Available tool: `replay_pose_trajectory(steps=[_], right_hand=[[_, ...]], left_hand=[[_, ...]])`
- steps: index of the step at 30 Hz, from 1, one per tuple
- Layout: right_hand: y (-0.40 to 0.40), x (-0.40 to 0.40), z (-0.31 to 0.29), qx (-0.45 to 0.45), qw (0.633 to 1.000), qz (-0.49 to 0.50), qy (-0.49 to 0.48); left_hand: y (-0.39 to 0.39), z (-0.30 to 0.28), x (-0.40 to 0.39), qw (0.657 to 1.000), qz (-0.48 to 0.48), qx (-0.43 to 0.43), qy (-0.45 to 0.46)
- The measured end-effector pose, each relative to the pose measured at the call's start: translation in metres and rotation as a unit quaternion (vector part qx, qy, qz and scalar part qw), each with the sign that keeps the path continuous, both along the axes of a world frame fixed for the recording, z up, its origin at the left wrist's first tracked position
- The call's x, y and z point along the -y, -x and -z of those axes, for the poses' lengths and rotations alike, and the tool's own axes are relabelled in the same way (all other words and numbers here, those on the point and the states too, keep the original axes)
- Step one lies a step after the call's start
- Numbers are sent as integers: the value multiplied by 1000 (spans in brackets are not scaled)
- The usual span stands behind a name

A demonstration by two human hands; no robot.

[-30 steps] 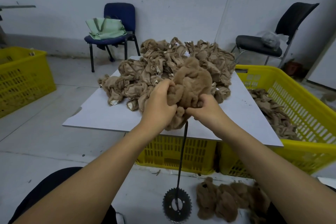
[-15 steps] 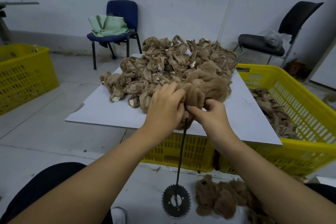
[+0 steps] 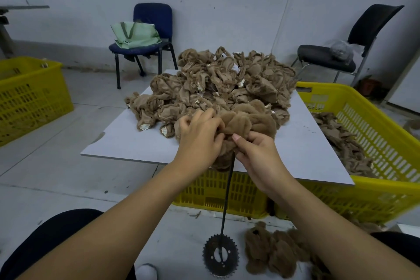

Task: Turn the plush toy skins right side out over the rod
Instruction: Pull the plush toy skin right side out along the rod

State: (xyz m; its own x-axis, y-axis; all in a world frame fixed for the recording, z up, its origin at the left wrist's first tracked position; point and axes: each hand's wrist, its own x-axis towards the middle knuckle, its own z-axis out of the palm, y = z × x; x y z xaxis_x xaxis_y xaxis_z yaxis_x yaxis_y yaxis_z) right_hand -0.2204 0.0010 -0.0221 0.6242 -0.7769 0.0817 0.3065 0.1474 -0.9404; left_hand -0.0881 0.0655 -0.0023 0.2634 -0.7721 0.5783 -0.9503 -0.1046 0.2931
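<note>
Above the rod [image 3: 228,198], left hand [image 3: 200,136], right hand [image 3: 256,154] gripping plush skin [image 3: 247,120], bag lettering unreadable

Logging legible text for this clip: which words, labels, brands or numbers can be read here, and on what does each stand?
No text here can be read in full.
Green bag on the blue chair: dark print near its lower edge, too small and blurred to read.
Yellow crate on the right: moulded panels near its rim, no letters legible.
Plush skin in both hands, rod, toothed wheel: no markings visible.
</note>
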Motion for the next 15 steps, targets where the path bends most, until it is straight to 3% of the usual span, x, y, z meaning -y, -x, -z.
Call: replay_pose_trajectory(steps=[5,10,15], right_hand=[[3,-9,4,-39,996,44,63],[8,-14,7,-78,985,84,128],[10,-19,13,-116,967,156,163]], left_hand=[[4,-2,-14,996,31,0,79],[8,6,-27,977,87,125,151],[4,14,-34,955,107,187,206]])
